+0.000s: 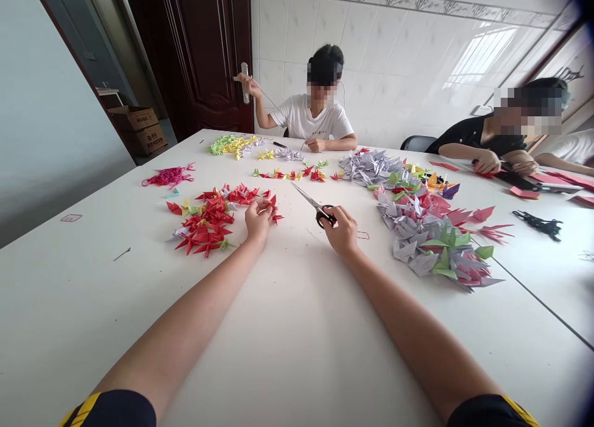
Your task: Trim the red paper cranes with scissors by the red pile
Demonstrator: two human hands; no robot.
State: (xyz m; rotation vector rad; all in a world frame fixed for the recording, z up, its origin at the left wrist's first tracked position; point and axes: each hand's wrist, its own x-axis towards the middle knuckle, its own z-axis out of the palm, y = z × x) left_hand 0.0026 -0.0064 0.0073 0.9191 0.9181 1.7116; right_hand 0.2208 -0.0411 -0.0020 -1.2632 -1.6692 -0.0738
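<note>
My right hand (342, 231) grips a pair of scissors (307, 198) by its black handles. The blades point away to the upper left, and I cannot tell whether they are slightly parted. My left hand (258, 221) pinches a small red folded paper crane (273, 202) between thumb and fingers, resting low over the white table. Left of that hand lies a curved heap of mostly red paper cranes (207, 219), with some yellow, green and pale ones among them. To the right of the scissors spreads a large pile of grey, red and green paper cranes (420, 244).
A person in white (317, 114) opposite pulls a thread upward, with yellow and green cranes (234, 146) nearby. Another person in black (492, 136) handles red paper at right. Pink string (167, 176), black cord (538, 224) and a row of small cranes (292, 174) lie on the table.
</note>
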